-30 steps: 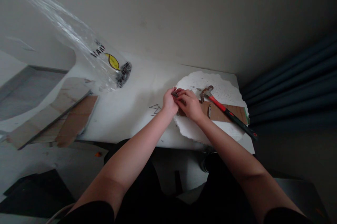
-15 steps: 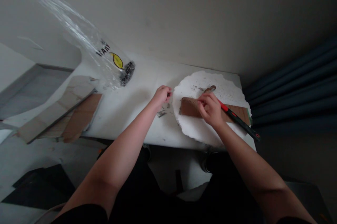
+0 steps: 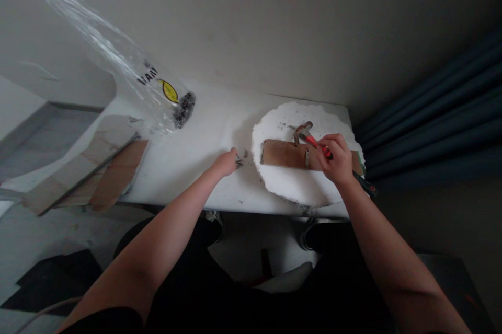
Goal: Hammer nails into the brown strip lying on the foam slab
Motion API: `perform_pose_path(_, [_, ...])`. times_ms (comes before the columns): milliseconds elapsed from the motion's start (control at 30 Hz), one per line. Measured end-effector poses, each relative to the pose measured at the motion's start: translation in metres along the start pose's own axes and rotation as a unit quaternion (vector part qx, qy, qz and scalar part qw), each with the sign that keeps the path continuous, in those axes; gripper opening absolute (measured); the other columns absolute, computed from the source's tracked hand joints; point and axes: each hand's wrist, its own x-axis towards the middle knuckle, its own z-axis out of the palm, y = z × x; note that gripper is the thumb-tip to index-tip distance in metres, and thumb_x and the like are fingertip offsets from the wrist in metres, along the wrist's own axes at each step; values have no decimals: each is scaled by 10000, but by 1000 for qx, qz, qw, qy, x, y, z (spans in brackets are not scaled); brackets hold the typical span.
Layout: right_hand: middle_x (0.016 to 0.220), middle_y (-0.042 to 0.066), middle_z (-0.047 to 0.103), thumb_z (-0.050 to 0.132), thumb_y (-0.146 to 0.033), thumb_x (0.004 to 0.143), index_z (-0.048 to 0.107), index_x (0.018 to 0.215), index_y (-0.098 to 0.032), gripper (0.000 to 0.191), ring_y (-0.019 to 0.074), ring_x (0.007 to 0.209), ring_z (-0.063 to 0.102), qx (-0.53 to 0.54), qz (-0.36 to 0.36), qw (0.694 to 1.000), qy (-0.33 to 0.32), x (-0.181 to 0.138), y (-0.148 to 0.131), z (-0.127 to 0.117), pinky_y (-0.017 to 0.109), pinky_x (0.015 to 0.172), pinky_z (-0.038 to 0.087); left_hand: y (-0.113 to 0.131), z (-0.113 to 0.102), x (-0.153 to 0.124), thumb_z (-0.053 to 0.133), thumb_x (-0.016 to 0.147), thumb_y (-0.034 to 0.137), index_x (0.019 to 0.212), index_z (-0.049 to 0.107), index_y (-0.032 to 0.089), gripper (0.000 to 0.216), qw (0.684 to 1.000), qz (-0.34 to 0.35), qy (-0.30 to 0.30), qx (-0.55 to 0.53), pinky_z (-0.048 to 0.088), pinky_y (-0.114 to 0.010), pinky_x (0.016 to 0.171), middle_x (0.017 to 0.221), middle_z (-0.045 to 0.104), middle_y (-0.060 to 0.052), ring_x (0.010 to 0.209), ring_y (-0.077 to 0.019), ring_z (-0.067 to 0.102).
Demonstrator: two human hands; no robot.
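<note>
My right hand (image 3: 336, 157) is wrapped round the handle of a claw hammer (image 3: 309, 139), which has a rusty head and a red and black grip. The hammer lies slantwise over a brown wooden board (image 3: 283, 154), its head resting by the board's far edge. A small dark and light piece (image 3: 307, 156) is on the board just below the hammer handle; its kind is unclear. My left hand (image 3: 226, 162) is down on the tabletop, fingers pinched at a small pile of nails (image 3: 239, 161). The hand partly hides the pile.
Under the board lies a white, ragged-edged round sheet (image 3: 301, 187) on the white table (image 3: 212, 135). A clear plastic bag with dark contents (image 3: 185, 109) stands at the back left. Cardboard pieces (image 3: 117, 172) overhang the left end. A dark curtain (image 3: 431, 130) hangs at the right.
My right hand has left the board's left part and moved right onto the hammer, now gripping its handle. My left hand has dropped nearer to me, onto the nails. The view has shifted slightly.
</note>
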Motion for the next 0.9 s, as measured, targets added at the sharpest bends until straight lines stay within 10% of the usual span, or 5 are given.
perform_pose_path(233, [1126, 189, 634, 540, -335, 937, 695, 1207, -132, 372, 339, 1061, 579, -245, 194, 930, -195, -23, 33, -14, 467, 921, 456, -10, -7, 4, 527, 846, 74, 1155, 668, 170, 353, 997, 38, 39, 46, 483, -349, 880, 1177, 711, -157, 1071, -274, 671])
perform_pose_path(367, [1137, 175, 643, 516, -335, 968, 673, 1287, -161, 396, 323, 1040, 580, -273, 186, 906, -266, -24, 37, -14, 441, 927, 433, -11, -14, 5, 576, 840, 127, 1136, 691, 191, 324, 997, 24, 35, 69, 490, -338, 853, 1141, 733, -139, 1052, -270, 674])
perform_pose_path(900, [1136, 191, 625, 493, -361, 974, 632, 1070, -108, 304, 310, 1035, 566, -301, 167, 891, -294, -5, 39, -5, 380, 809, 440, -17, -39, 3, 670, 683, 127, 884, 698, 233, 229, 996, -25, 83, -30, 491, -342, 812, 928, 763, -76, 934, -290, 702])
